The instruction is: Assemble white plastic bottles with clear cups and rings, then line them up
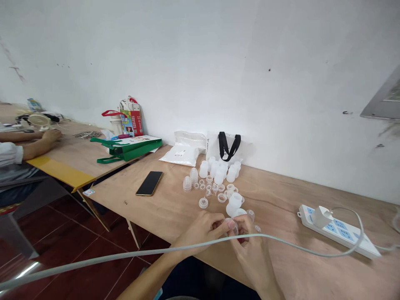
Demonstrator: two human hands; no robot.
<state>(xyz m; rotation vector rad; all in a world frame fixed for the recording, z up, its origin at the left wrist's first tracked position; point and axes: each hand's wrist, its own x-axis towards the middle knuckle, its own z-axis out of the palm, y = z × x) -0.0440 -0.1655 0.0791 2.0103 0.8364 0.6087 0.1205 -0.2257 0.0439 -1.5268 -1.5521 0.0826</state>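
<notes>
My left hand (204, 229) and my right hand (251, 246) meet over the near edge of the wooden table (281, 200). Both pinch a small clear plastic part (233, 227) between their fingertips. Just beyond them lie several translucent white plastic caps and rings (215, 183). A larger white cap (234, 203) stands closest to my fingers.
A black phone (149, 183) lies to the left. White plastic bags (184, 152) and a bag with black handles (229, 146) stand by the wall. A power strip (339, 231) with a charger lies right; its cable (156, 252) crosses my arms. Another person's arm (34, 146) rests on the left table.
</notes>
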